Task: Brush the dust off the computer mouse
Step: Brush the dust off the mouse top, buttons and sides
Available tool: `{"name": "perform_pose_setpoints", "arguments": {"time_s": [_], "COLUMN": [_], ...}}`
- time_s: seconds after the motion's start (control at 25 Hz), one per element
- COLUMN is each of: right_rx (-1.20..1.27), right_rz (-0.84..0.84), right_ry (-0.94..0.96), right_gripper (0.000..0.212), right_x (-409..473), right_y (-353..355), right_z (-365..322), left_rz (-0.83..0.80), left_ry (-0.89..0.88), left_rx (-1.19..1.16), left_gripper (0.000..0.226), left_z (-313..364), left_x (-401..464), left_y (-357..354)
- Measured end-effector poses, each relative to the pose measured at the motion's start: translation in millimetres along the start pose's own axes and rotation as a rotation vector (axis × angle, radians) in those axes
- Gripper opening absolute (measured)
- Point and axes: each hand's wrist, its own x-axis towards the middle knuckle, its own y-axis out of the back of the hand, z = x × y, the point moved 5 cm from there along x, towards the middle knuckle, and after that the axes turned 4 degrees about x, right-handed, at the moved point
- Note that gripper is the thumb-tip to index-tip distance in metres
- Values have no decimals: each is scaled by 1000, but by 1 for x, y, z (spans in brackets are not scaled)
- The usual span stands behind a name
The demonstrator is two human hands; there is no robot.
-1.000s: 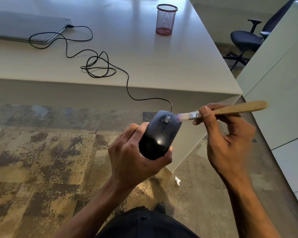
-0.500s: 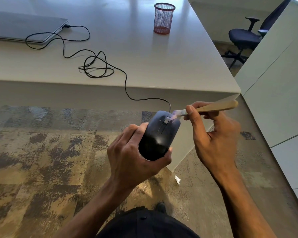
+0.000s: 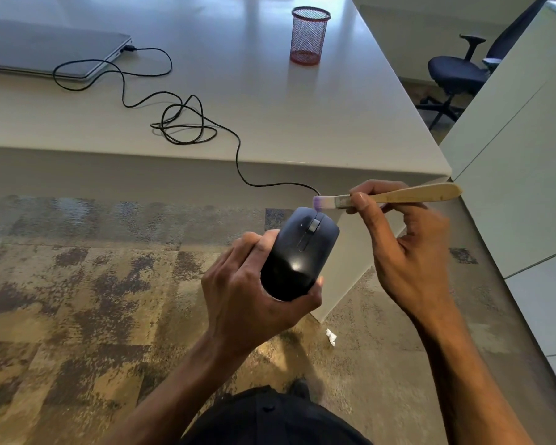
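Since half a second ago the brush (image 3: 389, 197) has slid off the wheel to just past the nose of the computer mouse (image 3: 302, 252), its bristles now at the cable exit.

Nearest, the left hand (image 3: 254, 297) wraps the mouse's rear and sides, fingers curled round it, holding it in the air above the carpet (image 3: 77, 300). Its long axis runs away from the body, nose tipped slightly right. Beside it, the right hand (image 3: 411, 252) pinches the brush's ferrule, handle pointing right. Likely the next stroke sweeps back along the buttons; room is open left and below. Beyond, the cable (image 3: 238, 149) climbs over the desk (image 3: 334, 123) edge.
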Motion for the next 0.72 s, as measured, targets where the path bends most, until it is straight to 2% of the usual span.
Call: {"name": "perform_pose_setpoints", "arguments": {"time_s": [0.2, 0.32, 0.48, 0.72], "right_rx": [-6, 29, 4, 11], "right_rz": [-205, -187, -243, -208], "right_ry": [-24, -4, 7, 20], "right_gripper": [14, 16, 17, 15], "right_x": [9, 15, 15, 14], "right_y": [-1, 3, -1, 1], "right_z": [9, 6, 7, 5], "left_rz": [-8, -13, -11, -24], "left_ry": [1, -3, 6, 13], "left_rx": [9, 23, 12, 19], "left_gripper": [71, 71, 72, 72], "left_z": [-1, -1, -2, -3], "left_x": [-2, -3, -2, -3], "left_y": [1, 0, 0, -3]}}
